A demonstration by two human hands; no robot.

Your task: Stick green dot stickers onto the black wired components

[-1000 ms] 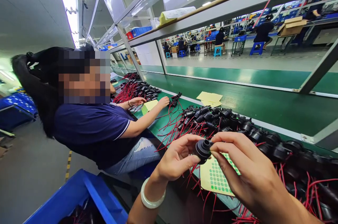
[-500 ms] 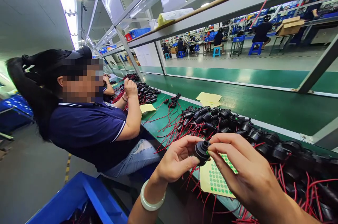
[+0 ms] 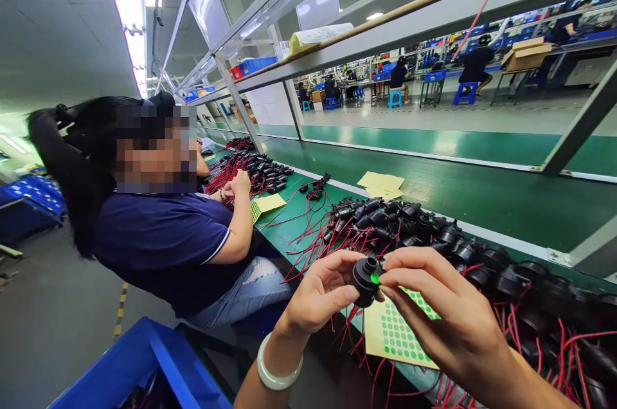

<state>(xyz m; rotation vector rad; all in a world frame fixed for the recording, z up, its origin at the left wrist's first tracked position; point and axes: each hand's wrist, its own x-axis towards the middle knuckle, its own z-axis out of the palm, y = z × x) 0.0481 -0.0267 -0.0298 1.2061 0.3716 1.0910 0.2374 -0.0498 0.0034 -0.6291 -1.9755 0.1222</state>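
In my left hand point(image 3: 318, 296) is a small black pump-like part point(image 3: 362, 281), round, with a short hollow spout on top. A green dot sticker point(image 3: 375, 278) shows on its right side. My right hand point(image 3: 443, 309) has its thumb and fingertips closed against that side of the part, one fingertip at the sticker's edge. Beneath my right hand lies a pale yellow sheet of green dot stickers point(image 3: 398, 332), partly covered by the hand. A pile of similar black parts point(image 3: 380, 213) with red wires spreads over the green bench behind both hands.
A co-worker point(image 3: 159, 235) sits to my left, hands together over the bench. A blue bin point(image 3: 144, 357) stands at lower left. Pale yellow sheets point(image 3: 382, 182) lie behind the pile. A metal frame with a shelf point(image 3: 328, 52) rises above the bench.
The green dot now lies on the black part's side, where before it was mostly hidden at my right fingertips. My right fingers have spread a little. The co-worker's hands have come down.
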